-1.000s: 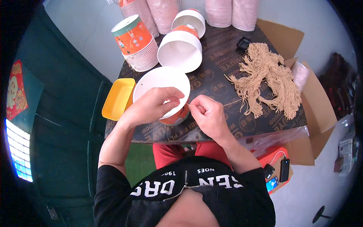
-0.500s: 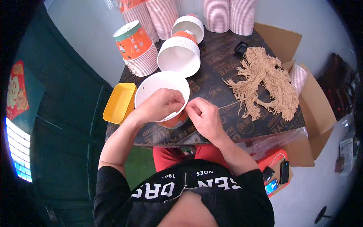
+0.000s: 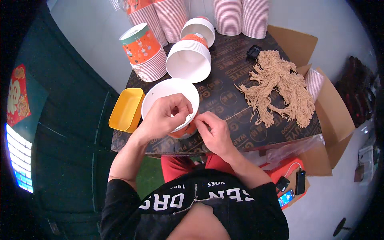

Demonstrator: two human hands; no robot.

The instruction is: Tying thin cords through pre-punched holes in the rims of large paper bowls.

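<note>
A round paper bucket point(image 3: 162, 90), white inside and orange-printed outside, stands in front of me with its mouth up. A small dark hole shows in its far-left wall. My left hand point(image 3: 166, 116) is over the bucket's mouth, thumb and forefinger pinched on a short pale end of cord just inside the right rim. Outside that rim, my right hand point(image 3: 215, 130) is closed with its fingertips against the wall, where the cord point(image 3: 239, 113) passes. From there the cord stretches right toward a loose bundle of tan cords point(image 3: 280, 86). The fingertips partly hide the cord at the wall.
Left of the bucket sits a yellow plastic tub point(image 3: 125, 112). Behind are stacked orange buckets point(image 3: 144, 50), nested buckets on their side point(image 3: 188, 64) and wrapped stacks point(image 3: 228, 16). A black holder point(image 3: 253, 52) lies near the cords. Open cardboard boxes point(image 3: 332, 120) flank the table's right edge.
My left hand has lifted and rolled slightly, so its pinched fingers and the cord end now show above the rim. My right hand stays at the outer wall, shifted slightly down-left.
</note>
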